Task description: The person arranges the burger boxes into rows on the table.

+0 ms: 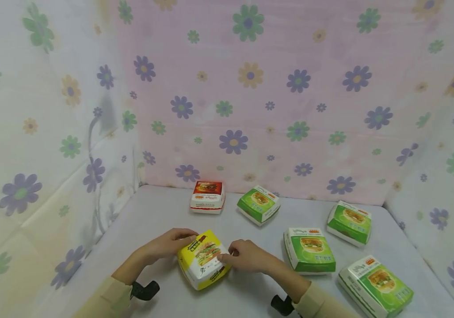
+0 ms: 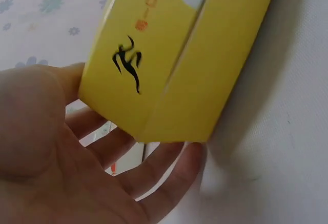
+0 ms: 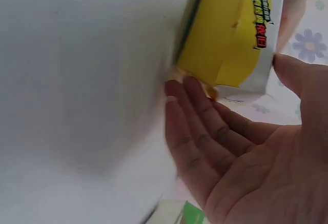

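Note:
A yellow burger box (image 1: 207, 260) with a sandwich picture on its lid stands slightly turned on the white table, between both hands. My left hand (image 1: 171, 243) grips its far left corner, the thumb along the lid's edge. In the left wrist view the fingers (image 2: 169, 167) bend round behind the yellow box (image 2: 154, 70). On the near right side my right hand (image 1: 248, 256) holds the box, thumb on the lid's corner. The right wrist view shows the right-hand fingers (image 3: 195, 126) against the lower side of the yellow box (image 3: 225, 34). Its underside is hidden.
A red burger box (image 1: 207, 197) and a green one (image 1: 259, 204) stand at the back. More green boxes sit on the right: one near the right hand (image 1: 310, 250), one farther back (image 1: 349, 222), one at the front (image 1: 375, 287). Flowered cloth (image 1: 266, 119) walls the table.

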`<action>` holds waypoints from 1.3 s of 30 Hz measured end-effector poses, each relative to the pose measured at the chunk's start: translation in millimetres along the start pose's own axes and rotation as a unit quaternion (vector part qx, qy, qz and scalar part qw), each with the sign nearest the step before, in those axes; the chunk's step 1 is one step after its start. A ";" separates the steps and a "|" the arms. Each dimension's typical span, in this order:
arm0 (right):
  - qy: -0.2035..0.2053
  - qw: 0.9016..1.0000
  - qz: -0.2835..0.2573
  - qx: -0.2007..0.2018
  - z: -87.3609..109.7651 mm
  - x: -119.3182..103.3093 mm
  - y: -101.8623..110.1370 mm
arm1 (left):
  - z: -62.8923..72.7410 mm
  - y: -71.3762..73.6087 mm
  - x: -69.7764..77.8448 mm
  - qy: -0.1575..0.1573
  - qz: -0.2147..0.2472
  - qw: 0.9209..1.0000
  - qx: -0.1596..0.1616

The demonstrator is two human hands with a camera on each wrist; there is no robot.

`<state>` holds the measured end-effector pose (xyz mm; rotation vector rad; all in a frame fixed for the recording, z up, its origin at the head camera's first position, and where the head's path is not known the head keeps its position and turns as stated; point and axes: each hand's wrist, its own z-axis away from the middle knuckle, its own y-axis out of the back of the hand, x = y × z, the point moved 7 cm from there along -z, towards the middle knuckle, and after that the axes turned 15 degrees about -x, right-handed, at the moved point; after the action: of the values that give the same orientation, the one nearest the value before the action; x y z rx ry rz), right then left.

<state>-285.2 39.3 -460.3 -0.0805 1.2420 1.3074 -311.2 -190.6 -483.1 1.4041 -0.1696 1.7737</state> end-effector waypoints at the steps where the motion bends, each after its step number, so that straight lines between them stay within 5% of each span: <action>1: -0.001 1.000 0.003 -0.001 1.7 0.2 1.4 | 0.8 0.2 0.8 -0.005 -0.006 1.000 0.002; 8: 0.015 1.000 0.007 -0.002 6.3 -4.4 18.5 | 22.7 4.7 0.9 -0.023 -0.011 1.000 0.017; 16: 0.035 0.998 -0.038 -0.026 -15.9 -7.3 19.1 | 37.3 -8.2 -13.9 -0.006 0.049 0.999 -0.021; 27: 0.025 0.998 -0.045 -0.030 -28.1 -3.5 10.8 | 33.3 -17.2 -12.6 -0.003 0.053 0.998 -0.033; 39: 0.016 0.997 -0.075 -0.033 -10.9 4.4 -0.1 | 15.1 -8.2 -13.3 0.030 0.065 0.996 0.053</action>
<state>-293.0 35.0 -468.0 -0.2383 1.1954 1.2214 -294.3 -201.0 -492.0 1.4402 -0.1384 1.9542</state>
